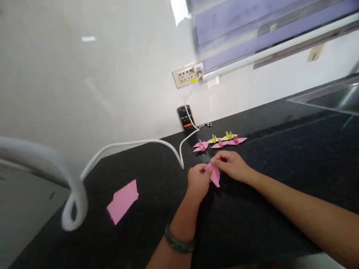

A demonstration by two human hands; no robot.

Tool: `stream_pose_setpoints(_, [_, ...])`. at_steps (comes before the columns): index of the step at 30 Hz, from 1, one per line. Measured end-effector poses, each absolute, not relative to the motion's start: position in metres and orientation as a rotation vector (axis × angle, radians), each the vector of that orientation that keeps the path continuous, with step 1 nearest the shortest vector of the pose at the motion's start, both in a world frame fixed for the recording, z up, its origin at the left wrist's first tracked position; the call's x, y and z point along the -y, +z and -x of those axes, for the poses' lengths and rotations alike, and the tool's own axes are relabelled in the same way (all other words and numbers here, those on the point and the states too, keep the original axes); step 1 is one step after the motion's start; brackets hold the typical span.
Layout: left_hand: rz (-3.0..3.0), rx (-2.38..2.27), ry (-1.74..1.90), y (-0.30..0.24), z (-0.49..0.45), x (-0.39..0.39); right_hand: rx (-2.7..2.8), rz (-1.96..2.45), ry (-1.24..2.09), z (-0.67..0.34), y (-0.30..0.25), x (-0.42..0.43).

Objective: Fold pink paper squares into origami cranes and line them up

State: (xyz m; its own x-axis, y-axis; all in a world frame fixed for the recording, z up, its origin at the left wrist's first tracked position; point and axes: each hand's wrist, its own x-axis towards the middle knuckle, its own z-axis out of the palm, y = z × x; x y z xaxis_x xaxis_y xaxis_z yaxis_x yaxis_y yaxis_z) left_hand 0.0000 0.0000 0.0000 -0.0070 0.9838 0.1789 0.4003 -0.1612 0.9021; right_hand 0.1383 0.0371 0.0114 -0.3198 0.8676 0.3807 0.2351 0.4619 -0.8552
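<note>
Both hands meet over a small folded pink paper (215, 175) just above the black countertop (252, 224). My left hand (198, 181) pinches its left side, fingers closed. Its upper edge is gripped by my right hand (232, 165), fingers curled and closed. A dark band sits on my left wrist (179, 243). Just beyond the hands lie several finished paper cranes (220, 142), pink and yellow, in a row.
A stack of pink paper sheets (123, 201) lies at the left. A phone (186, 117) showing a timer leans on the white wall, with a white cable (134, 144) running from it across the counter. A wall socket (187, 76) is above. A steel sink (331, 97) is far right.
</note>
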Motion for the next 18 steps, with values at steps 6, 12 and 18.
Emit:
stream_pose_setpoints(6, [-1.536, -1.375, 1.163, -0.0061, 0.0008, -0.0014, 1.783, 0.954, 0.908, -0.1375, 0.0130, -0.0368])
stream_pose_setpoints(12, [-1.348, -1.284, 1.285, -0.0047, -0.0031, -0.0020, 1.744, 0.885, 1.011, -0.1372, 0.0162, -0.0350])
stream_pose_setpoints(18, [-1.115, -1.248, 1.432, 0.0013, -0.0036, -0.0026, 1.708, 0.918, 1.183, -0.1358, 0.0139, -0.0356])
